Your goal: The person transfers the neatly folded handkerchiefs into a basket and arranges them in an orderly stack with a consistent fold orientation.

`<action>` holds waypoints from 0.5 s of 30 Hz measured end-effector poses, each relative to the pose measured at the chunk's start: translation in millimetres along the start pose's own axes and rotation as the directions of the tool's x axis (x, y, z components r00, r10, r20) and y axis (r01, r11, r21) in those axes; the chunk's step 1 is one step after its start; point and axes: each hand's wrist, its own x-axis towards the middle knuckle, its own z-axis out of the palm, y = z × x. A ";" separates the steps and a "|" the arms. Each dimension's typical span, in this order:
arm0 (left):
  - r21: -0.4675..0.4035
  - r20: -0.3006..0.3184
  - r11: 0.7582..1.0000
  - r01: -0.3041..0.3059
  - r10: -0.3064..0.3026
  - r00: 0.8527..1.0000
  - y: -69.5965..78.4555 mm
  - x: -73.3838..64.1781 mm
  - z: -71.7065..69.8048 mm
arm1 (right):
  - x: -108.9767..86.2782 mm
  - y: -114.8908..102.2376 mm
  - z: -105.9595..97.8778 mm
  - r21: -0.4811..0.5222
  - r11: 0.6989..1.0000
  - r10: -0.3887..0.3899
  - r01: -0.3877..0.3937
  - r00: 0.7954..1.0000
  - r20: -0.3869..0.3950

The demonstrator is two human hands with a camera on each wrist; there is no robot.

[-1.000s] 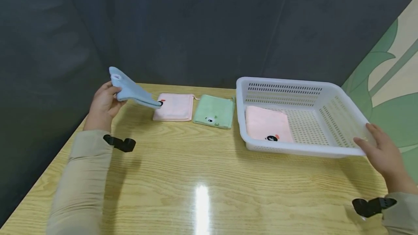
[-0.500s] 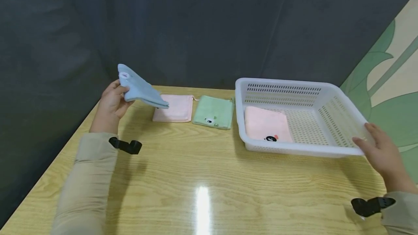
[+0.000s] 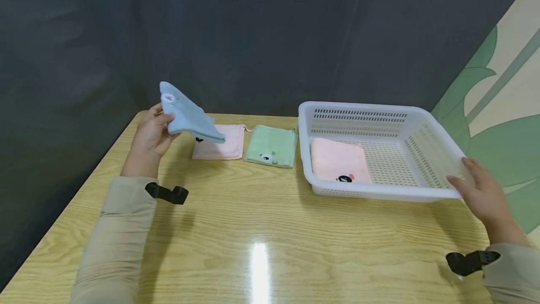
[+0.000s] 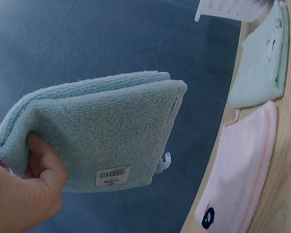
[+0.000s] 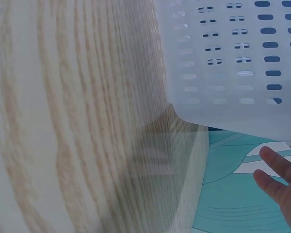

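Note:
My left hand (image 3: 152, 135) pinches a folded light blue towel (image 3: 187, 115) by its near left end, holding it up off the table. In the left wrist view, a barcode label (image 4: 112, 176) and a small hanging loop (image 4: 167, 161) show on the towel. Partly behind it in the head view lies a folded pink towel (image 3: 225, 148), and right of that a folded green towel (image 3: 272, 145) with a bear face. My right hand (image 3: 485, 196) grips the right rim of a white plastic basket (image 3: 363, 190), thumb toward the inside. Inside the basket, at its left, lies another pink towel (image 3: 339, 156).
Everything stands on a wood-grain table (image 3: 219, 229), the towels and basket along its far side. Behind hangs a dark curtain (image 3: 253, 36). A wall with a leaf pattern (image 3: 506, 130) stands to the right. Each wrist carries a black camera mount (image 3: 168, 193).
My left hand has moved right with the blue towel, which now overlaps the pink towel more in view. My right hand stays at the basket rim; the head view has shifted slightly.

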 end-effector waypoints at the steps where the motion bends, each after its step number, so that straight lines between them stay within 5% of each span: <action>1: 0.001 0.002 1.000 0.000 0.000 1.000 -0.7 -0.4 1.2 | -0.1 -0.8 -0.2 -0.002 1.000 -0.002 0.002 1.000 0.000; 15: -0.029 0.054 1.000 -0.009 0.011 0.998 -7.9 -2.8 9.8 | 0.0 5.4 -2.8 0.057 0.998 -0.038 0.036 0.999 0.034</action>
